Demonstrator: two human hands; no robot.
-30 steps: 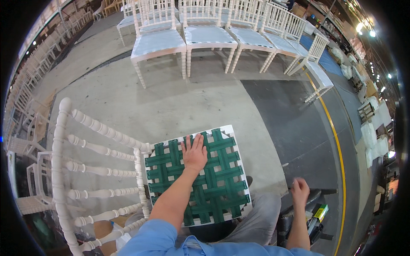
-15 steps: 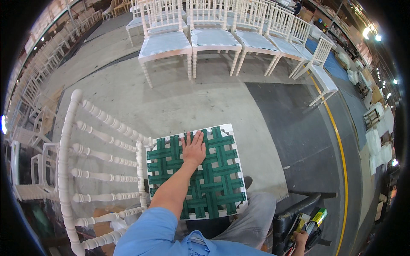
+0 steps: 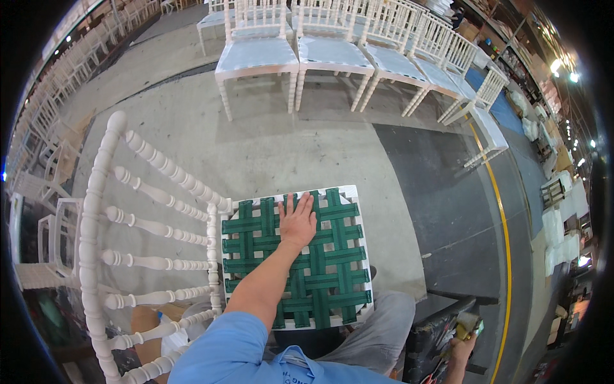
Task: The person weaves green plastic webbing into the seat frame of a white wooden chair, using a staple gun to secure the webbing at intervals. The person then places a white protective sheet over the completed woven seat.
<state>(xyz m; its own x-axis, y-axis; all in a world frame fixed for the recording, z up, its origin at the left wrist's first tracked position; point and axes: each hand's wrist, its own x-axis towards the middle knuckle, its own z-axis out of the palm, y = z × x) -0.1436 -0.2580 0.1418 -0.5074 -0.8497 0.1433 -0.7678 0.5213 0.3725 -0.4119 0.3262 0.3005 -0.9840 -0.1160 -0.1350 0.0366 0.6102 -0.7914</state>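
A white chair with a turned-spindle back [image 3: 96,211] stands before me, its back at the left. Green webbing straps [image 3: 329,281] are woven across its white seat frame. My left hand [image 3: 298,221] lies flat on the webbing near the far edge, fingers stretched and a little spread. At the lower right my right hand [image 3: 463,349] is closed around a yellowish and grey thing [image 3: 469,326], blurred, whose kind I cannot make out. That hand is above a black tray-like holder [image 3: 422,336] beside my right leg, with red-handled and other items partly hidden in it.
Rows of white chairs [image 3: 256,54] with pale seats stand across the far side, one chair [image 3: 489,131] turned sideways at their right end. More white chairs [image 3: 48,240] line the left. A yellow floor line [image 3: 505,256] runs along the right, past dark floor sheeting [image 3: 454,192].
My right hand has risen a little and moved right, lifting the yellowish thing over the holder. My left hand stays on the webbing. The whole view has shifted slightly.
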